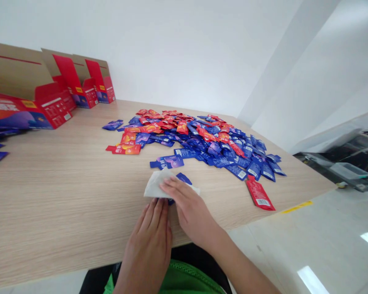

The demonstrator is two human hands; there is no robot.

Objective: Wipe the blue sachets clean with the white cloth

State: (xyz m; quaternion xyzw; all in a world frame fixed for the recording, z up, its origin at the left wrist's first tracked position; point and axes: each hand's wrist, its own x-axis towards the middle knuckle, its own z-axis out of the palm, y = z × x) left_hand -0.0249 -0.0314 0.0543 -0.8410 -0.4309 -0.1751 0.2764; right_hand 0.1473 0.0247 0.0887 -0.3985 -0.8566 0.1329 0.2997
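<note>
Work seemingly partway on blue pouch [184, 178] under white cloth [157, 183], with left hand [153, 228] and right hand [188, 204] flat, pouch pile [199, 143] apparently outstanding.

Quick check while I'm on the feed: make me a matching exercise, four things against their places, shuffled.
Things:
1. White tissue
2. Left hand
3. Nearest red packet
4. Open boxes

Places:
A. At the left, towards the back wall
B. Under the right hand
C. Near the yellow strip
D. Fingertips at the tissue's near edge

Pairs: 1-B, 2-D, 3-C, 4-A
</note>
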